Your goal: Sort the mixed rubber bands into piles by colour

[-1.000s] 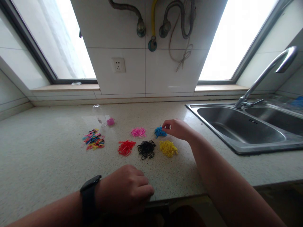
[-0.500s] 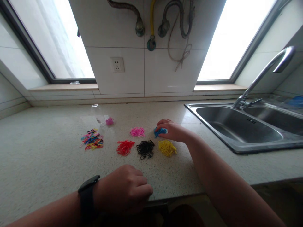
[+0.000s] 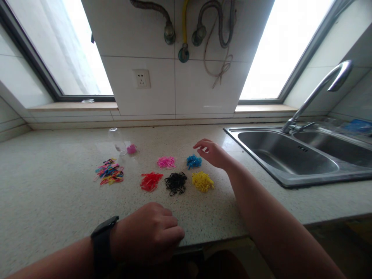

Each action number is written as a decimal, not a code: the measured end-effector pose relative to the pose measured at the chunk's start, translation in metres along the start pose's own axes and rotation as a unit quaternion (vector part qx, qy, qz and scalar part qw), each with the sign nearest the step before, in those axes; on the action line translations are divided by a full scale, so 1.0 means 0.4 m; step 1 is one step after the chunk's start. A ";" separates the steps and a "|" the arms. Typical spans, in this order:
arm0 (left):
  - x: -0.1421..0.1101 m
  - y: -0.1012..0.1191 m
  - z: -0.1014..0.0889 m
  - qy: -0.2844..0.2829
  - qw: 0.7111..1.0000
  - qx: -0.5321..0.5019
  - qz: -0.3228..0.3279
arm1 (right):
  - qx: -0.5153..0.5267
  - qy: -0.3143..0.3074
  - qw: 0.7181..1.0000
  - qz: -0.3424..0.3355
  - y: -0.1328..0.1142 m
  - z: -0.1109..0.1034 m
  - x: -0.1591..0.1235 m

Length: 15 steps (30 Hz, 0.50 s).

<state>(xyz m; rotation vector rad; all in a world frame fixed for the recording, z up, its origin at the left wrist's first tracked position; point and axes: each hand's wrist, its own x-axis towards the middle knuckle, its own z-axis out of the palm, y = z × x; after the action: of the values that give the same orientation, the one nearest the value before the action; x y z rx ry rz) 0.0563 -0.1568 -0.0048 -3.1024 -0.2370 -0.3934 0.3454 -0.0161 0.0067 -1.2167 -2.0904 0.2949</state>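
Note:
My right hand [image 3: 212, 152] hovers just right of and behind a small pile of blue rubber bands [image 3: 193, 161], fingers apart and bent, with nothing visible in them. Beside that pile lie pink rubber bands [image 3: 166, 162]. Nearer to me is a row of red [image 3: 151, 181], black [image 3: 176, 183] and yellow rubber bands [image 3: 202, 181]. A mixed-colour heap of rubber bands [image 3: 110, 172] lies farther left. My left hand [image 3: 149, 232] rests in a fist at the counter's front edge, with a dark watch [image 3: 104, 228] on its wrist.
A clear plastic container [image 3: 116, 140] stands behind the mixed heap, next to a pink object [image 3: 131, 148]. At right, a steel double sink [image 3: 261, 162] with a faucet [image 3: 316, 93] is set into the speckled counter [image 3: 58, 201]. Hoses and a socket [image 3: 141, 79] are on the tiled wall.
My right hand has lifted off the blue rubber bands and moved right and back, leaving that pile in full view. My left fist stays in place; the view has shifted slightly.

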 end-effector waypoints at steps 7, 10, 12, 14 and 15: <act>-0.002 0.000 0.001 0.010 1.000 -0.007 -0.001 | 0.130 0.048 0.976 0.166 0.086 0.028 0.026; -0.002 0.000 0.005 0.013 1.000 -0.007 -0.003 | 0.175 0.037 0.963 0.202 0.116 0.044 0.034; -0.003 -0.001 0.007 0.020 1.000 -0.007 -0.003 | 0.186 0.034 0.961 0.204 0.130 0.051 0.038; -0.003 -0.002 0.009 0.023 1.000 -0.009 0.000 | 0.190 0.031 0.961 0.197 0.140 0.055 0.041; -0.003 -0.002 0.009 0.022 1.000 -0.009 0.000 | 0.189 0.029 0.962 0.194 0.143 0.056 0.041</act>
<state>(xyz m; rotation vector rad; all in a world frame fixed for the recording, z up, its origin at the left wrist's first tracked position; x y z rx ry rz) 0.0559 -0.1561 -0.0086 -3.1065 -0.2333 -0.4660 0.3641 0.0314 -0.0314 -1.3647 -1.6340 0.7881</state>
